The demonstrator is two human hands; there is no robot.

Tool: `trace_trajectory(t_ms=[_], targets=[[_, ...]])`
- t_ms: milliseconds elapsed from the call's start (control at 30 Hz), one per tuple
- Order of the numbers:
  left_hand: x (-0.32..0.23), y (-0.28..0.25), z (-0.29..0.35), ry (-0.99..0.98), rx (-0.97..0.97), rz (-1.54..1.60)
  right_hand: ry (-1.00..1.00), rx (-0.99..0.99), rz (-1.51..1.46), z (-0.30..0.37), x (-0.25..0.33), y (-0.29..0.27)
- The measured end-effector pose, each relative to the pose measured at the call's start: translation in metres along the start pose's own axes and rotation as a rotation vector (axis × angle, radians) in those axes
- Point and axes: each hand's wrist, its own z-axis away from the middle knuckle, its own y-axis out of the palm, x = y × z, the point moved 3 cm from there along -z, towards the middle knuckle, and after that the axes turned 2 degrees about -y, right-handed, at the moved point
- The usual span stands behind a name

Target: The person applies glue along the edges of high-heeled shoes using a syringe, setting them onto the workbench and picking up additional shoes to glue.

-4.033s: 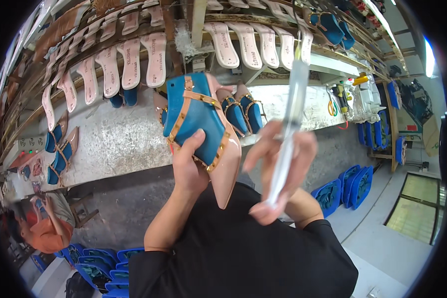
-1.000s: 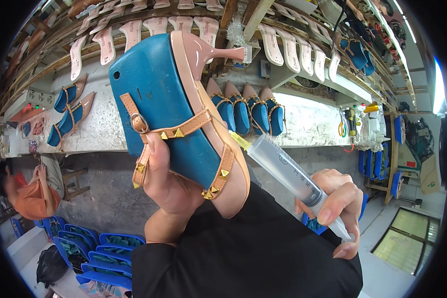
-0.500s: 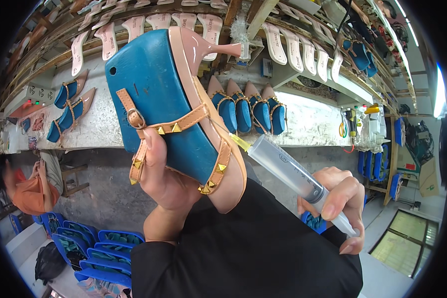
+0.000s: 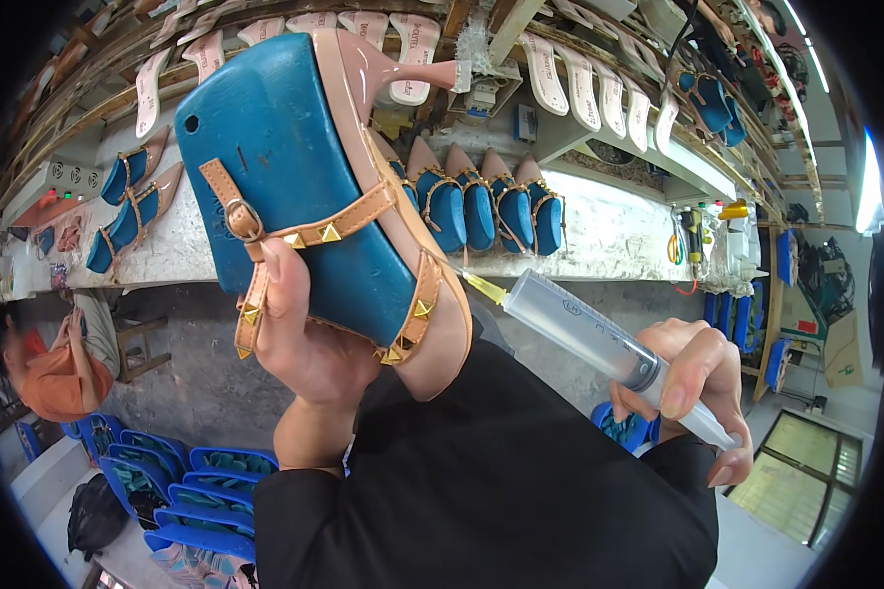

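Note:
My left hand [image 4: 304, 344] is closed around a pink high-heeled shoe [image 4: 449, 329] on a blue shoe last [image 4: 275, 137], its thumb pressing near a tan strap [image 4: 342, 228] with gold studs and a buckle. The shoe is tilted, heel up and toe down. In my right hand [image 4: 697, 378] is a clear plastic syringe [image 4: 584, 324], gripped by its barrel and plunger. The syringe's yellow needle hub [image 4: 487, 289] points at the sole edge of the shoe's front part. Whether the fine needle touches the shoe is too small to tell.
Behind the shoe runs a long pale workbench [image 4: 614, 236] with several similar shoes [image 4: 479, 211] on lasts. Pale insoles [image 4: 581, 93] hang from the rack above. Blue bins [image 4: 206, 515] stand at lower left. A person in orange [image 4: 64, 383] sits at far left.
The shoe in my left hand has shifted up and to the left. My right hand has moved to the right with the syringe, whose tip stays close to the shoe's edge.

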Motion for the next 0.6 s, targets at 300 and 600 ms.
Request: trace_trajectory(t_ms=[300, 600], targets=[[-0.0023, 0.0012, -0.0009, -0.001, -0.025, 0.203, 0.022, 0.002, 0.008, -0.0004, -0.0009, 0.0014], [-0.0045, 0.0006, -0.0067, 0.035, -0.025, 0.150, 0.017, 0.044, -0.014, -0.0013, -0.0060, -0.0001]])
